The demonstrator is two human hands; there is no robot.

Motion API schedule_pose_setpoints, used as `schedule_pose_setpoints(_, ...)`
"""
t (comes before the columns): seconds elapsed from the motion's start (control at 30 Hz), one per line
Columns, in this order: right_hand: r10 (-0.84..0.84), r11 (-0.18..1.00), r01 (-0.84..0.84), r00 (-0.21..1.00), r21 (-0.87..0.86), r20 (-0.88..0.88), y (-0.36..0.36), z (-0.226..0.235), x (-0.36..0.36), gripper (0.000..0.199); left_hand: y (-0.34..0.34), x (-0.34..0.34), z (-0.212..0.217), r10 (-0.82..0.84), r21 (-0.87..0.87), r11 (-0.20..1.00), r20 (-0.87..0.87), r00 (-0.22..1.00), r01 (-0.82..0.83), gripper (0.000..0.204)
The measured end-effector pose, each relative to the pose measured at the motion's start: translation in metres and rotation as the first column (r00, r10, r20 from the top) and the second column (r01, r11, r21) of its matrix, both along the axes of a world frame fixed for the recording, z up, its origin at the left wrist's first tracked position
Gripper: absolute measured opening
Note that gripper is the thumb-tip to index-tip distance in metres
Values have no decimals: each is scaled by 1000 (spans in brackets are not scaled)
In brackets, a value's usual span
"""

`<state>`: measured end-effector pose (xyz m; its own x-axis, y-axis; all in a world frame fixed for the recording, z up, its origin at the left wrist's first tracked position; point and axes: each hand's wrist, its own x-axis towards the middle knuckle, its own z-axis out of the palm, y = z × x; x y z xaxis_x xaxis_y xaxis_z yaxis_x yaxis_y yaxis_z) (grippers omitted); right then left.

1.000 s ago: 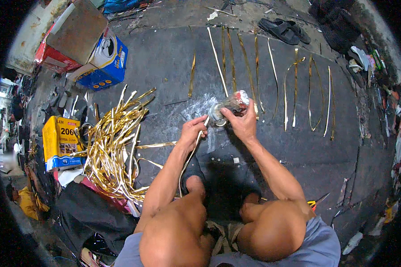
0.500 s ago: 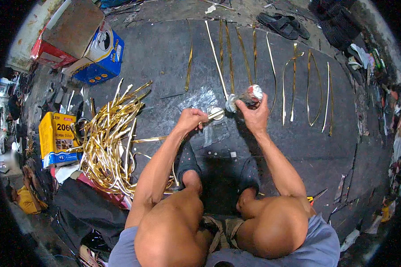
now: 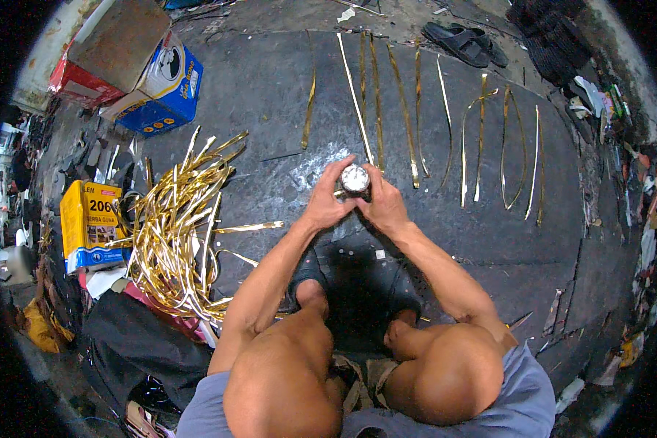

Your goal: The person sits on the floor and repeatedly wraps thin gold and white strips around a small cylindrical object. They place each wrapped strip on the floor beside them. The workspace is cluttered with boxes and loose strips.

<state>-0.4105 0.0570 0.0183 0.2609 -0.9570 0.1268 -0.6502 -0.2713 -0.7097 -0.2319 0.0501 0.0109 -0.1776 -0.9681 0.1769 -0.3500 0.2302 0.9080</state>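
Both my hands meet in front of my knees around a small round can (image 3: 355, 178), its whitish, smeared end facing up. My left hand (image 3: 330, 201) wraps its left side, a bit of something gold showing by the fingers. My right hand (image 3: 385, 208) closes round the right side, and the thumbs come together at the near side. The can's lower part is hidden by the fingers. Just beyond it, the near end of a pale gold strip (image 3: 355, 102) lies on the dark mat (image 3: 270, 95).
A tangled heap of gold strips (image 3: 179, 226) lies at left, beside a yellow and blue tin (image 3: 95, 223). An open cardboard box (image 3: 157, 87) stands at the far left. Several separate strips (image 3: 482, 139) lie spread at the far right, with black sandals (image 3: 460, 40) behind them.
The can has swung from tilted in my right hand to whitish end up, moving left. My left hand has moved right and joined it there. The strip held in my left hand is now mostly hidden.
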Motion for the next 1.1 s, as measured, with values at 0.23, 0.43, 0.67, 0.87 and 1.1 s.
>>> schedule_pose_setpoints(0.23, -416, 849, 378, 909, 369, 25, -33, -45, -15, 33, -6, -5, 5, -48, -20, 999, 63, 997, 50, 48)
schedule_pose_setpoints(0.43, -649, 669, 254, 657, 698, 383, -50, -62, -14, 18, -10, -11, 0, -54, -12, 998, 103, 993, 55, 49)
schedule_pose_setpoints(0.67, -413, 902, 22, 337, 432, 846, -54, 111, -51, 18, -3, 2, 11, -58, 9, 998, 132, 990, 58, 45)
schedule_pose_setpoints(0.87, -74, 968, -218, 236, 127, 969, -66, 274, -111, 13, -8, -11, 7, -59, -30, 998, 72, 996, 61, 41)
schedule_pose_setpoints(1.1, 168, 954, -300, 499, -13, 850, -242, 340, -127, 23, -12, -12, 7, -132, 3, 991, 64, 989, 132, 59)
